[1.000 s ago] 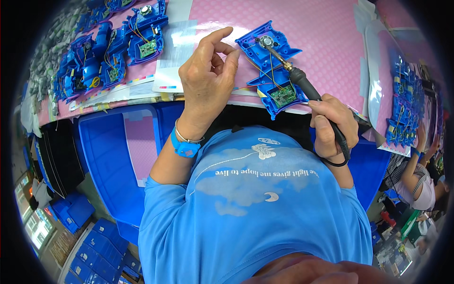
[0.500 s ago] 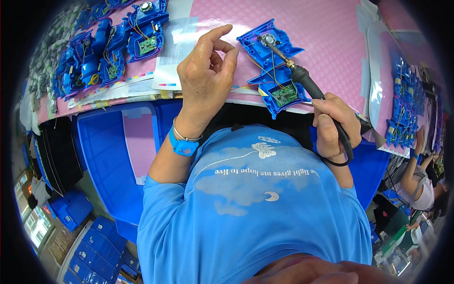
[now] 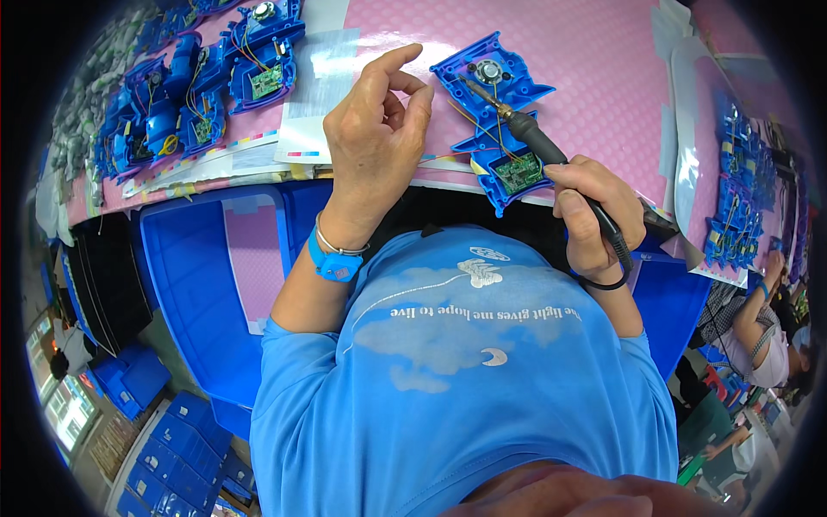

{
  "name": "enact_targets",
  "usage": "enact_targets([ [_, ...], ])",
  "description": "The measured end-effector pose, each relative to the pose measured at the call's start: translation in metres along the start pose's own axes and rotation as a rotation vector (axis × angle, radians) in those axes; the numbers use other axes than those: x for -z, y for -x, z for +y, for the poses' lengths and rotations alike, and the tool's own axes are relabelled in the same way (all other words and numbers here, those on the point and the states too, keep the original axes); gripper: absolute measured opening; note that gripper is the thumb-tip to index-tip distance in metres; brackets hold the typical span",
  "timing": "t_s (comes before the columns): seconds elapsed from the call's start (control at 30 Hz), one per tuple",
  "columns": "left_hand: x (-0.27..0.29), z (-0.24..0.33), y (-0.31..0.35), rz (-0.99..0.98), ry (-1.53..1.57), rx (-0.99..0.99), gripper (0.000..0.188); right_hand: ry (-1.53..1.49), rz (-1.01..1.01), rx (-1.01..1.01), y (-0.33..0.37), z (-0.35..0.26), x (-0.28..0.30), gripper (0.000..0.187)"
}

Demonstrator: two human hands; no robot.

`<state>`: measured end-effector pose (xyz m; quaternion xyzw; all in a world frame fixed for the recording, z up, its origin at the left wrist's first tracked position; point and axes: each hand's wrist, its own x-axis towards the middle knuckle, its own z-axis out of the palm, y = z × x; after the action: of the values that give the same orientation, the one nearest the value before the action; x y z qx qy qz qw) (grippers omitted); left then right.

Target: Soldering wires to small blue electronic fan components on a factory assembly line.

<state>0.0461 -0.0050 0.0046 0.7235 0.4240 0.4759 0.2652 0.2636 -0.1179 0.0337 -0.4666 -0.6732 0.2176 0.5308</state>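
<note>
My right hand point(image 3: 600, 209) is closed round the black handle of a soldering iron point(image 3: 536, 138). The iron's tip is over the upper half of an opened blue plastic housing point(image 3: 469, 71), just left of a round silver speaker point(image 3: 489, 72). Thin wires run from there to a green circuit board point(image 3: 519, 175) in the lower half. My left hand point(image 3: 376, 121) is raised left of the housing, with nothing visible in it. Its index finger stretches out, thumb apart from it, the other fingers bent.
Several similar blue housings point(image 3: 191, 103) lie at the left of the pink table point(image 3: 594, 60), and more point(image 3: 735, 189) stand at the right. Blue bins point(image 3: 194, 293) sit below the table edge. A co-worker's arm point(image 3: 751, 319) shows at far right.
My right hand has drawn the soldering iron to the left, so its tip has moved off the speaker to the housing beside it. My left hand has hardly moved.
</note>
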Motion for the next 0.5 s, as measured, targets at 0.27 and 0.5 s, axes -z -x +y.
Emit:
enact_targets([
  [0.27, -0.004, -0.005, -0.004, -0.019, 0.015, -0.023, 0.044, 0.001, -0.013, 0.006, -0.001, -0.001, 0.0, 0.027],
  [0.5, 0.022, 0.004, 0.0, -0.127, 0.143, 0.197, 0.027, -0.01, 0.003, 0.033, -0.001, 0.001, 0.003, 0.025],
])
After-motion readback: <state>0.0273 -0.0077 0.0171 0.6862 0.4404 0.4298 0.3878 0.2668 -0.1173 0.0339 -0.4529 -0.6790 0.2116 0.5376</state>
